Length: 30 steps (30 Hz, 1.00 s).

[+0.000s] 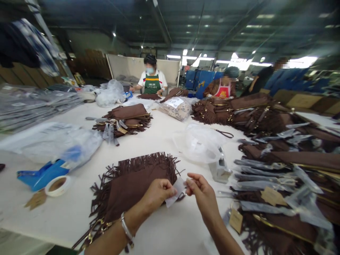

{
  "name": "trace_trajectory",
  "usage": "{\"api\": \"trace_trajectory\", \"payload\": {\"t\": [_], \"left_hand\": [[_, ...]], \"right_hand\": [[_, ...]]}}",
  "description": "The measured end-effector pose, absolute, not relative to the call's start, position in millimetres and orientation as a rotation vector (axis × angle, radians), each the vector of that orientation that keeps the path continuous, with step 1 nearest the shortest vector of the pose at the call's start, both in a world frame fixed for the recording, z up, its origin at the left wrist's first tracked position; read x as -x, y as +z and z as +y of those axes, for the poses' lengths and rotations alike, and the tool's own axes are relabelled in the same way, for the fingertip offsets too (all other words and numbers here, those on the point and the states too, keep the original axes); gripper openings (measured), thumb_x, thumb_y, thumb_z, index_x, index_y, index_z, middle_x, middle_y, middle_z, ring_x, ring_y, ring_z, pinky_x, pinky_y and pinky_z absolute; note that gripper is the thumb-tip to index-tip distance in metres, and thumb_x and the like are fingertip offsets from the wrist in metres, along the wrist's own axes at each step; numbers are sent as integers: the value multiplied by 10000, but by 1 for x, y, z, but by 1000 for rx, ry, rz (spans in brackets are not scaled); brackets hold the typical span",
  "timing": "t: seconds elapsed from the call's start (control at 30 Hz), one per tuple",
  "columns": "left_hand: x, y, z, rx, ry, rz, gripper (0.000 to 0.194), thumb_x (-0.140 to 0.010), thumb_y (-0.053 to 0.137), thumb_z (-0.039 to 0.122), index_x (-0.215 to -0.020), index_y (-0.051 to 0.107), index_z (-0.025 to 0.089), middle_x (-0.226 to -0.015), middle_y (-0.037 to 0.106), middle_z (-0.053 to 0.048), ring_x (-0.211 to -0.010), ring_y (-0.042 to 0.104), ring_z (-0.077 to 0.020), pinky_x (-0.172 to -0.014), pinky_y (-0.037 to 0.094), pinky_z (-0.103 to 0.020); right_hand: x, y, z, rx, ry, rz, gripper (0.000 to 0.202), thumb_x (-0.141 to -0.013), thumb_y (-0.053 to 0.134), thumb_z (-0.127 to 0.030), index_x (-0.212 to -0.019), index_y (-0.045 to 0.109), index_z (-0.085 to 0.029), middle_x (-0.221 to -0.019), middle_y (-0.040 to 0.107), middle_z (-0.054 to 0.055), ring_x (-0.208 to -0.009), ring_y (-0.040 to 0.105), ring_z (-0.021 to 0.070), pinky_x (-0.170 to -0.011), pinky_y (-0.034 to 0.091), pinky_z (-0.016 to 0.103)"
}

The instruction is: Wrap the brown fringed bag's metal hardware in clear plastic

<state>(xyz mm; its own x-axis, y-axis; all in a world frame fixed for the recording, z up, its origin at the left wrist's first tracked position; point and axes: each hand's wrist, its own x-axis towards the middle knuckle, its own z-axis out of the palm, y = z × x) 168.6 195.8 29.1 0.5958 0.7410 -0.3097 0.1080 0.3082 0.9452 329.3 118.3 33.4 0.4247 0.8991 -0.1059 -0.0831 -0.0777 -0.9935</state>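
Handling step: left hand pinches translucent packet by fringed brown bag; right hand narrow, hold unclear; next move likely needs delicacy.

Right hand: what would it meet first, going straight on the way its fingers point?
Probably the small translucent plastic piece pinched in the left hand; depth is unclear, and the right hand may already touch it.

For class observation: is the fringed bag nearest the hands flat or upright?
The fringed bag lies flat: its broad side faces up, fringe spread over the table.
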Motion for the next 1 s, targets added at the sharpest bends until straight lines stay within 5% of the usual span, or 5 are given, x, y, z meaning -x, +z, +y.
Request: {"api": "trace_trajectory", "payload": {"t": [0.17, 0.4, 0.63, 1.0], "left_hand": [[-128, 41, 165, -1293, 584, 880, 333, -674, 705, 437, -602, 528, 165, -526, 544, 7, -475, 460, -124, -484, 342, -254], [-75, 46, 123, -1332, 697, 888, 296, -750, 640, 405, -610, 511, 179, -520, 537, 20, -479, 500, -135, -487, 357, -252], [-34, 41, 89, -1141, 780, 947, 363, -634, 757, 445, -623, 523, 168, -530, 543, 25, -478, 443, -109, -493, 308, -235], [6, 48, 53, -1554, 830, 1121, 349, -878, 485, 397, -597, 535, 195, -531, 584, 3, -524, 529, -160, -544, 334, -273]], "right_hand": [[-291, 35, 89, 1327, 1238, -738, 532, -813, 581, -614, -1103, 578, -167, -855, 627, 53, -626, 561, 141, -508, 443, 252], [-229, 36, 71, 1412, 1072, -1039, 354, -831, 617, -479, -677, 553, -166, -532, 484, -42, -507, 416, 90, -500, 321, 220], [-195, 41, 59, 1462, 999, -1186, 335, -814, 628, -453, -645, 530, -182, -500, 441, -62, -492, 373, 96, -486, 263, 229], [-157, 52, 34, 1427, 1031, -1269, 345, -840, 602, -473, -653, 557, -187, -512, 489, -42, -504, 435, 115, -514, 323, 235]]}}
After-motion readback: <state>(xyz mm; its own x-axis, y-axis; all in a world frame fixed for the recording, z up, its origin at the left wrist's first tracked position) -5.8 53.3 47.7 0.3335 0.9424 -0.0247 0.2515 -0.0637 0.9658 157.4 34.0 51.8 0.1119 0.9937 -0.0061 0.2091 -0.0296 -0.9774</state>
